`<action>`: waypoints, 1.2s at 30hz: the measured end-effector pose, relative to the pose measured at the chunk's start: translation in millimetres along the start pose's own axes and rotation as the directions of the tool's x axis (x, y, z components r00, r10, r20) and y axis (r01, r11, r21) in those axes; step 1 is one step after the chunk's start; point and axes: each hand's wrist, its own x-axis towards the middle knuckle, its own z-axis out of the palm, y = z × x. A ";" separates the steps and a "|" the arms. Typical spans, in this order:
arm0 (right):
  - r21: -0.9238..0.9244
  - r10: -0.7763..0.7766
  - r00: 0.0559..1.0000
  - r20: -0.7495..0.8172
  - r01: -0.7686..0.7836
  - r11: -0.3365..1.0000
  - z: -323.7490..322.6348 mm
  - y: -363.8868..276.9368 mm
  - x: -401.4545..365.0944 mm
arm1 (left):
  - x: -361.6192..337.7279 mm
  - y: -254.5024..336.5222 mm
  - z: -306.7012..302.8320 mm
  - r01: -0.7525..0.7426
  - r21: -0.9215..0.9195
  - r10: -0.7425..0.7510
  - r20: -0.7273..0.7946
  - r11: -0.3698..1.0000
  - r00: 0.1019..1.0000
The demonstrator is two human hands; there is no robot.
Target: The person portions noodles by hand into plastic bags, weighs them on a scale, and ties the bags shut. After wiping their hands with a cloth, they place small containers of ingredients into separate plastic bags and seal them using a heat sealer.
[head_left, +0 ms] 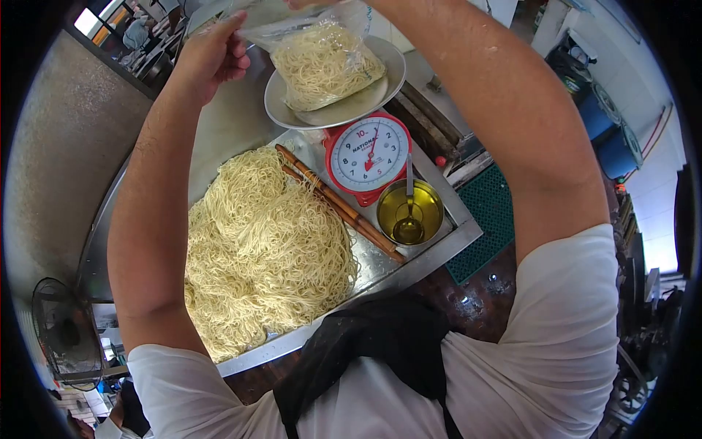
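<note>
A clear plastic bag of yellow noodles (325,66) rests tilted in the round metal pan (274,102) of a red dial scale (369,154). The scale's needle points near 1. My left hand (216,58) pinches the bag's upper left edge between thumb and finger, the other fingers curled. At the top edge of the view, only a sliver of my right hand (311,2) shows, closed at the bag's top; most of it is cut off. Below the scale, a large heap of loose noodles (267,249) lies on the metal table (369,267).
Two brown wooden sticks (358,219) lie beside the noodle heap. A metal bowl of yellow oil (431,208) with a ladle (408,228) stands near the table corner. A green mat (482,219) is on the floor; blue bins (618,150) stand right, a fan (66,333) left.
</note>
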 end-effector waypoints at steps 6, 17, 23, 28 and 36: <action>0.112 -0.031 0.760 0.649 -0.054 0.992 34.1 -18.7 10.8 | -5.9 0.6 1.7 -0.017 0.127 -0.002 0.144 0.992 0.990; 0.083 0.034 0.914 0.405 -0.074 0.994 -46.5 -26.5 -61.8 | -37.3 23.6 -16.2 -0.138 -0.142 0.152 0.088 0.980 0.985; 0.632 0.162 0.945 0.283 -0.311 0.710 -89.8 -0.1 -61.1 | -19.6 -10.2 -33.9 -0.340 0.920 0.229 0.294 0.194 0.928; 0.605 0.078 0.987 0.140 -0.148 0.783 -80.9 -4.9 -52.7 | -10.2 31.8 16.0 -0.741 0.174 0.724 0.162 0.648 0.671; 0.532 0.212 0.948 0.239 -0.310 0.788 -88.5 -29.1 -46.2 | 4.3 3.5 37.9 -0.411 0.529 0.254 0.344 0.743 0.904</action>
